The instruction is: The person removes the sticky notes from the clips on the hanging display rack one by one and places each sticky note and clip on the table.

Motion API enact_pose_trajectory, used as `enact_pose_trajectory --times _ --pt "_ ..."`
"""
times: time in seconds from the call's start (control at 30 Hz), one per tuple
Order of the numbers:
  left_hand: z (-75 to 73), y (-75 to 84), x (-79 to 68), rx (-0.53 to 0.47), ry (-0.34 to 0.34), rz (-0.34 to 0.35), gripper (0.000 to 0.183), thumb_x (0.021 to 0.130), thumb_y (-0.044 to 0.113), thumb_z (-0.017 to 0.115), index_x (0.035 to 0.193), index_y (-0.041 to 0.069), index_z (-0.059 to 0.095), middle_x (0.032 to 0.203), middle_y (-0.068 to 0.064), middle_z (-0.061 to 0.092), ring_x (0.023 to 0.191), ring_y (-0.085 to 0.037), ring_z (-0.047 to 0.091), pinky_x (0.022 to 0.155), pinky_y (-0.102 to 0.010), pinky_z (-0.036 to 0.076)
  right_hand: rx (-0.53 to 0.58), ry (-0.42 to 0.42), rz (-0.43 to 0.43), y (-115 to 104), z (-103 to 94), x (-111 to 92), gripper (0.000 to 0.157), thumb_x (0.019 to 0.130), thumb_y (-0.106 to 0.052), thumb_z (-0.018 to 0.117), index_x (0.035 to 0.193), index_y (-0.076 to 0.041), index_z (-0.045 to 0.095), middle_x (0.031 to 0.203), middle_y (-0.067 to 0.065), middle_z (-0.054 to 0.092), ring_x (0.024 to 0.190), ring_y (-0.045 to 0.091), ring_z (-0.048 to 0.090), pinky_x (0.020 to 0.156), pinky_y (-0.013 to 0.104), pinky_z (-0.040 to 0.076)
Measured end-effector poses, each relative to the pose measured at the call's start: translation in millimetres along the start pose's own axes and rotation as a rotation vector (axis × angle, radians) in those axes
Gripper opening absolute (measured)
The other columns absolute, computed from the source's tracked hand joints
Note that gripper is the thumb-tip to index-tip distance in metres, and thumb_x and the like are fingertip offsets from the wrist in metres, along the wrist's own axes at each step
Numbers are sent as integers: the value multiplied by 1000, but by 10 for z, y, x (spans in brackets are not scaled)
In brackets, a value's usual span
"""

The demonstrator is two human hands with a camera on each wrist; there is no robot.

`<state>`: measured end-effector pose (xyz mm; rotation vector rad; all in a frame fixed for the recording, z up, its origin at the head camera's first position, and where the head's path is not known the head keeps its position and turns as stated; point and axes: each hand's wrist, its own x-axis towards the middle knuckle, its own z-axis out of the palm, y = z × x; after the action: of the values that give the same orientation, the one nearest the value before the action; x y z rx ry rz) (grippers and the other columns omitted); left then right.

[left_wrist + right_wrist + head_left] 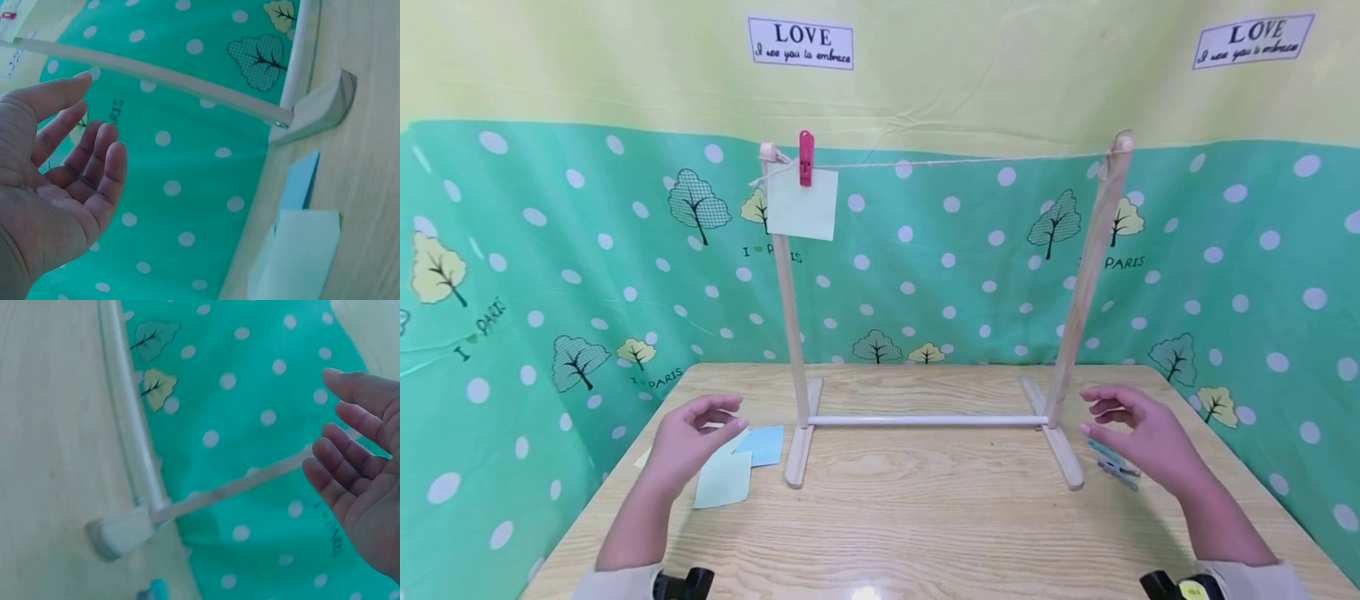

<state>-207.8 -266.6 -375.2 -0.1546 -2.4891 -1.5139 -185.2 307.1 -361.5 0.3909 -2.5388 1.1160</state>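
My left hand (694, 440) hovers over the left side of the table, fingers loosely bent and holding nothing. Below it lie several paper squares, a pale green one (724, 481) and a blue one (763, 446) among them. On the other side my right hand (1138, 433) hangs with relaxed fingers and nothing in them, above a few blue and grey clothespins (1118, 472) that it partly hides. Between the hands stands a wooden frame (1081, 308) with a string (955, 161) across its top. A pink clothespin (806, 158) pins a pale paper square (801, 204) at the string's left end.
A white rod (925, 421) joins the frame's two wooden feet (799, 457) low over the wood-grain table (917, 517). Behind the table hangs a green and yellow curtain (955, 267) with dots and trees.
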Motion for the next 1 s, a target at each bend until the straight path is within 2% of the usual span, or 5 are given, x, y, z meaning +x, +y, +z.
enact_pose_trajectory --times 0.23,0.37,0.57,0.73,1.0 --pt "126 121 127 -73 58 48 40 89 25 75 119 1 64 108 -2 66 92 -8 60 78 -16 53 -74 -8 -106 -242 2 204 37 86 -11 77 120 -4 63 109 6 61 90 -1 56 77 9 48" --pt "176 200 189 -109 79 62 39 88 23 75 118 1 64 107 -6 66 92 -9 60 79 -16 53 -94 -17 -163 -376 3 313 36 85 -12 77 118 -6 64 107 4 61 90 2 56 79 7 46" --pt "234 397 269 -133 54 73 41 88 26 75 119 1 64 108 -9 64 95 -11 59 80 -16 53 -107 -24 -228 -550 -14 463 34 85 -11 77 116 -5 65 103 3 60 89 3 56 79 7 45" --pt "289 559 347 -175 39 91 42 87 26 76 119 1 64 106 -6 66 96 -13 60 82 -18 53 -125 -29 -288 -695 -31 586 34 84 -10 78 115 -5 65 104 2 62 88 6 56 79 11 47" --pt "352 776 461 -200 11 107 42 87 27 77 118 1 66 107 -11 66 97 -18 61 82 -19 53 -104 -46 -401 -947 -54 799 37 81 -6 80 114 -5 66 108 5 64 89 8 57 80 14 48"
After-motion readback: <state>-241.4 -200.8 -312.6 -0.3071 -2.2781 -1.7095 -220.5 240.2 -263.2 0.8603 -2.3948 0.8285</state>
